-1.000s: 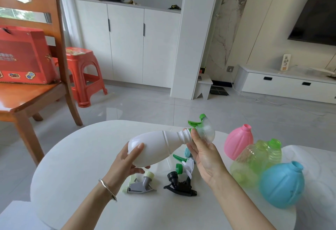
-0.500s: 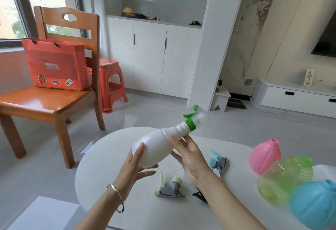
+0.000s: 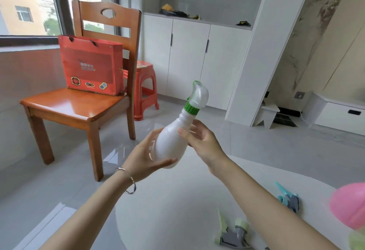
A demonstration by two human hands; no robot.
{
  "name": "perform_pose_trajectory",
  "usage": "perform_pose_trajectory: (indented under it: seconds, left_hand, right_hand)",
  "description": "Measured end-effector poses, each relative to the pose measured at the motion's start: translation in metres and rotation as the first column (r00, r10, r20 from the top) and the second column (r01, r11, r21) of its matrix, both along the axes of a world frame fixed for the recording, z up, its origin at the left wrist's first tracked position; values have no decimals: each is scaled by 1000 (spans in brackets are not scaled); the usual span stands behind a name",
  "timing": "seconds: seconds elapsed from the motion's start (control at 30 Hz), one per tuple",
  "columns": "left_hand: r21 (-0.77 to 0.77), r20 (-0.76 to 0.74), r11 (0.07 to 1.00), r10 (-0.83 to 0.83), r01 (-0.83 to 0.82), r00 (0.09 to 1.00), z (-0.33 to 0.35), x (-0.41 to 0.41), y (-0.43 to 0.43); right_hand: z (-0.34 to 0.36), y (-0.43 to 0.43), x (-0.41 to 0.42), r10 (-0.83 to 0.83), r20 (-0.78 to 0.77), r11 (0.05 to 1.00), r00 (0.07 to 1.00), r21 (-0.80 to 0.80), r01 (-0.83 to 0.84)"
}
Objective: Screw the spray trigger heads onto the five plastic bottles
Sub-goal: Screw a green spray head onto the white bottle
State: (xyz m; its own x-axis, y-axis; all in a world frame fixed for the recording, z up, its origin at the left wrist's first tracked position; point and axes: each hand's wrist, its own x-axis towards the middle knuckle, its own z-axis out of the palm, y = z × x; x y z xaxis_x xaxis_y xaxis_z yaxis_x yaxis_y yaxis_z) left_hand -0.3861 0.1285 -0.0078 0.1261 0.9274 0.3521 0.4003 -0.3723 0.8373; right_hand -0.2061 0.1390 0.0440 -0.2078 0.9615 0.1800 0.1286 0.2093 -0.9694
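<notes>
Above the near-left edge of the counter [image 3: 177,210], the white bottle [image 3: 171,143] is held in the air, its long axis tilted — base down-left, neck up and to the right. It is smooth opaque plastic, skittle-shaped. On the neck sits a spray head [image 3: 198,96] with a ribbed green collar and a cloudy translucent hood. The left hand [image 3: 147,157] cups the base with loosely spread fingers [image 3: 167,161]; the right hand [image 3: 201,143] wraps the waist. On the matte white counter lie a grey-and-pale-green trigger head [image 3: 233,234], a teal one [image 3: 289,200] and a blurred pink bottle [image 3: 349,208] — all well apart from the hands.
</notes>
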Motion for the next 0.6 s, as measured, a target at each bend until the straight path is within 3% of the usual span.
perform_pose_trajectory:
  seconds: [0.1, 0.2, 0.47, 0.6]
  left_hand:
    - [-49, 109, 997, -47, 52, 993, -13, -16, 21]
    - [-92, 154, 992, -72, 87, 985, -32, -25, 38]
    - [-169, 43, 986, 7, 0, 999, -76, -52, 66]
    - [-186, 34, 983, 9, -3, 999, -89, -57, 71]
  right_hand:
    - [-14, 22, -10, 112, 35, 992, 993, -61, -110]
    - [-32, 42, -22, 101, 60, 993, 993, -61, -97]
    - [-67, 70, -49, 59, 225, 998, 973, -1, -60]
    - [-78, 75, -54, 49, 198, 998, 979, -45, -41]
